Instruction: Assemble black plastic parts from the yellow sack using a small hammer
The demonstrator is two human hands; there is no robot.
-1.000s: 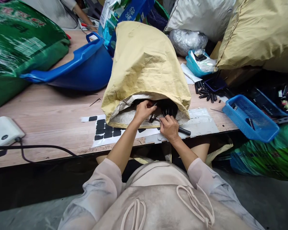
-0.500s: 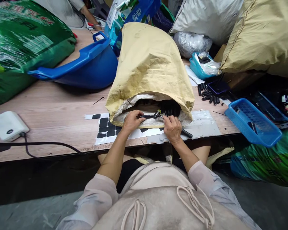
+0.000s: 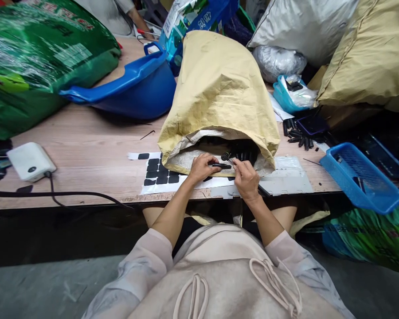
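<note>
My left hand [image 3: 202,168] pinches a slim black pen-like rod [image 3: 223,166] at the mouth of a yellow woven sack [image 3: 224,84]. My right hand [image 3: 248,180] is closed around a small hammer [image 3: 225,156], whose rounded head sits just above the rod. The hammer's black handle sticks out below that hand. Inside the sack's open mouth, several dark rods [image 3: 248,150] lie in shadow. Under the sack's front edge, a white sheet with black rounded-square stickers [image 3: 162,170] is partly covered.
A blue scoop-like basin [image 3: 136,91] and a green sack [image 3: 43,66] stand left. A white box [image 3: 31,161] with a cable sits near the front. On the right are loose black rods [image 3: 301,137] and a blue basket [image 3: 362,177]. Another person's arm [image 3: 139,22] shows at the back.
The view has shifted, so the scene sits further right. The hammer head has turned and now lies above the rod rather than at its end. Both hands keep their holds.
</note>
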